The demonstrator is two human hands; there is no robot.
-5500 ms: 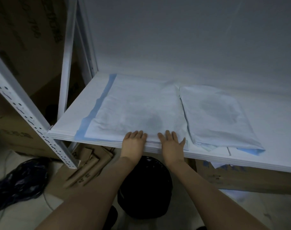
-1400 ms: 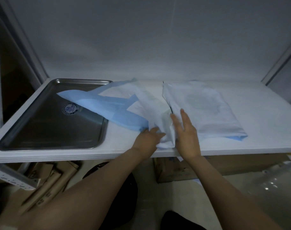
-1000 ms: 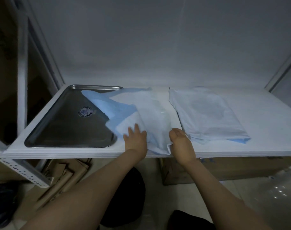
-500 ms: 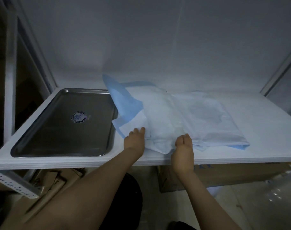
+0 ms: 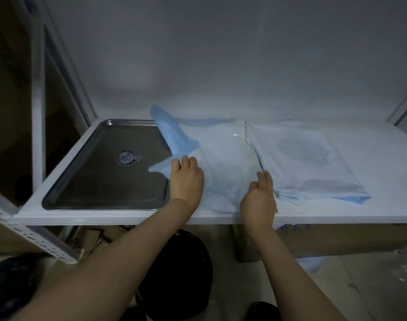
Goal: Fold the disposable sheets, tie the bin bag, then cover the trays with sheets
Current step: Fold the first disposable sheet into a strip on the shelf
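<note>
Blue-backed white disposable sheet [image 5: 223,158], bunched on the white shelf [image 5: 371,163] and overlapping the rectangular steel tray [image 5: 93,179], may fold crooked if tugged unevenly: the left hand [image 5: 186,179] curls its fingers round one corner, and whether the right hand [image 5: 259,198] pinches it I cannot tell.

The sheet [image 5: 223,158] that covers the tray [image 5: 100,181] a few seconds ago now sits bunched to the right of it, and the steel tray is almost bare, with only one white corner of the sheet lying over its right edge. Since half a second ago, the sheet's right side has come off the folded stack [image 5: 302,163], whose left edge shows again. Your left hand [image 5: 186,179] has shifted left, fingers curled on the sheet beside the tray; your right hand [image 5: 259,198] has moved up against the stack's left edge.
</note>
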